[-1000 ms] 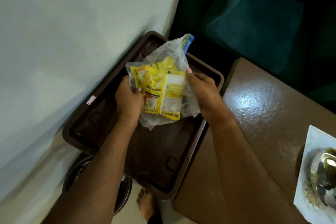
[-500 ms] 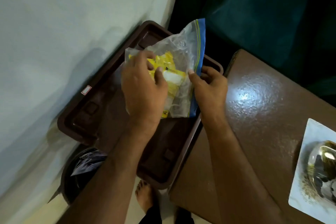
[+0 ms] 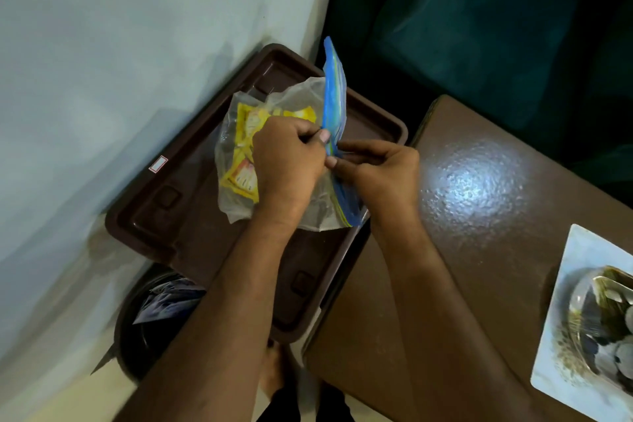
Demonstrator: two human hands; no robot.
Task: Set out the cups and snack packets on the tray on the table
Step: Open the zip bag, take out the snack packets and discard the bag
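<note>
Both hands work at a clear zip bag held over the brown tray. The left hand pinches the bag's blue zip strip between thumb and fingers, and the right hand pinches the same strip from the other side, so the fingertips of the two hands nearly meet at it. Inside the bag, over the middle of the tray, lie yellow snack packets. The tray rests beside the pale wall, and its right rim meets the edge of the glossy brown table. Well to the right of the tray, on the table, a white plate carries a clear bowl. Below the tray's near-left corner stands a dark bin
</note>
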